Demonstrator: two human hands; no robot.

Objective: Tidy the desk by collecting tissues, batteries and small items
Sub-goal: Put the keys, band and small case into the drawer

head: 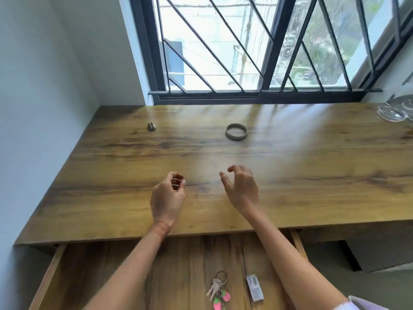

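Observation:
Two small batteries (151,126) lie side by side at the far left of the wooden desk (312,175). A grey-green band ring (236,131) rests flat near the desk's far middle. My left hand (167,195) hovers over the near middle of the desk with its fingers curled loosely and nothing visible in them. My right hand (242,189) hovers beside it, fingers spread and empty. Below, in the pulled-out drawer (93,276), lie a key bunch with pink strawberry charms (218,289) and a small clear packet (254,287).
Clear glassware (395,109) sits at the desk's far right corner. A barred window (257,48) runs along the back edge and a white wall closes the left side. The open drawer juts out beneath my forearms.

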